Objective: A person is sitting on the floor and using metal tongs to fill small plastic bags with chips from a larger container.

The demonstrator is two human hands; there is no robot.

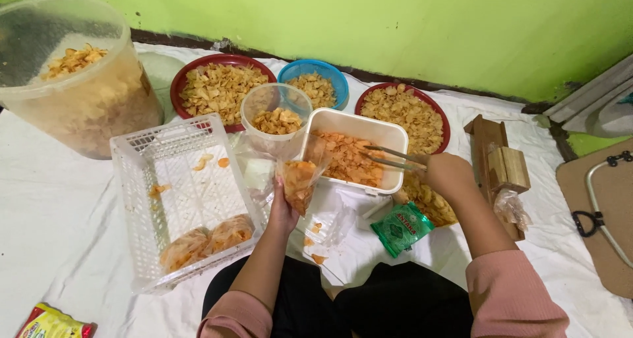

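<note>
My left hand holds a small clear plastic bag partly filled with orange chips, just left of a white rectangular tub of the same chips. In my right hand is a pair of metal tongs, whose tips reach into the tub's right side. Two filled chip bags lie at the near end of a white plastic crate to the left.
Round red bowls, a blue bowl, a clear cup and a big clear tub hold more chips. A green packet, a wooden block, a yellow packet and a board lie around on white cloth.
</note>
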